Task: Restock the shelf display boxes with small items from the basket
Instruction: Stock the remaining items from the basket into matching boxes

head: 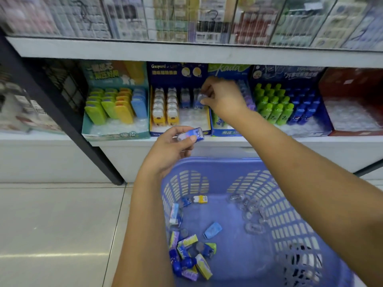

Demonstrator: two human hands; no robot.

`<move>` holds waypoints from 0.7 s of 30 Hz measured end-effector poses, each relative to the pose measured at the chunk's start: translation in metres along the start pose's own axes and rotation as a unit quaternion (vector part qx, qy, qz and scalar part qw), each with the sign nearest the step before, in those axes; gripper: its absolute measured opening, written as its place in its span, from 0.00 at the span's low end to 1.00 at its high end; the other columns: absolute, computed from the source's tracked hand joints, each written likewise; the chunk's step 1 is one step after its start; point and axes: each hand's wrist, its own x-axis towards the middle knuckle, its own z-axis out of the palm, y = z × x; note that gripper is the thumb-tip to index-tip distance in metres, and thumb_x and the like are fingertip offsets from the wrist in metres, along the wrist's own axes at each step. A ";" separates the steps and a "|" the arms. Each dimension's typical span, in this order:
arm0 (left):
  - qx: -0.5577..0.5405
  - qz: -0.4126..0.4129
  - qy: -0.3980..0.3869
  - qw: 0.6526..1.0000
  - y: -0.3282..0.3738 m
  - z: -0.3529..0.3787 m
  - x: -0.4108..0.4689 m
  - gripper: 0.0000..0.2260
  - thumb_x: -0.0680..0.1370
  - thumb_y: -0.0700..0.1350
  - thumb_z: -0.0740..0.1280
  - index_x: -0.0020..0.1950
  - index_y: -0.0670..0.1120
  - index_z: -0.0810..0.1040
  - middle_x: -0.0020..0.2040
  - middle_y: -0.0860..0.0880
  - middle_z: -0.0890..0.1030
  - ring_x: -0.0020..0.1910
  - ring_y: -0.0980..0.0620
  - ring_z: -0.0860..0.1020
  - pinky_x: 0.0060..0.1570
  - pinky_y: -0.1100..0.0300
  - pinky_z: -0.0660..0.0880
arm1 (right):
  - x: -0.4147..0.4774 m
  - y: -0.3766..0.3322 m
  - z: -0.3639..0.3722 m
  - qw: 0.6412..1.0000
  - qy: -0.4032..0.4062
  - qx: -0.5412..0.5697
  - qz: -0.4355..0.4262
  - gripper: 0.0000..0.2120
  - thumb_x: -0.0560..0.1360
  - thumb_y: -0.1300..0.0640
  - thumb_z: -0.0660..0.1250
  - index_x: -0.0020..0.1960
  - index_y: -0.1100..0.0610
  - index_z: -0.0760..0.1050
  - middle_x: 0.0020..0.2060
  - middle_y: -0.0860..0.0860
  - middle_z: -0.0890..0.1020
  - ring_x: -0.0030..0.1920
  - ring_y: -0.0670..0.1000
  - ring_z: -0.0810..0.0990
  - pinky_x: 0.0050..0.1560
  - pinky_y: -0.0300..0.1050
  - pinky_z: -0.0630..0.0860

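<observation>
Your left hand pinched a small blue packaged item just off the shelf's front edge. Your right hand gripped a second blue item over the right-hand rows of the Gaspard display box. More items lay in the blue basket.

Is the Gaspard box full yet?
Not full. Gaspard box: yellow rows reach the front, blue rows sit only at the back, bare tray ahead.

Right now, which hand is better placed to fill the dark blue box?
The right hand pinches an item at the dark blue box; the left hand holds another item below it.
</observation>
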 end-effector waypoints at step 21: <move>0.084 0.067 0.084 0.991 -0.003 0.006 0.010 0.04 0.74 0.38 0.70 0.45 0.44 0.77 0.34 0.52 0.76 0.34 0.56 0.76 0.37 0.64 0.76 | 0.019 -0.009 -0.002 0.979 -0.112 -0.166 -0.034 0.14 0.79 0.56 0.60 0.62 0.60 0.75 0.61 0.58 0.74 0.59 0.58 0.73 0.56 0.44 0.72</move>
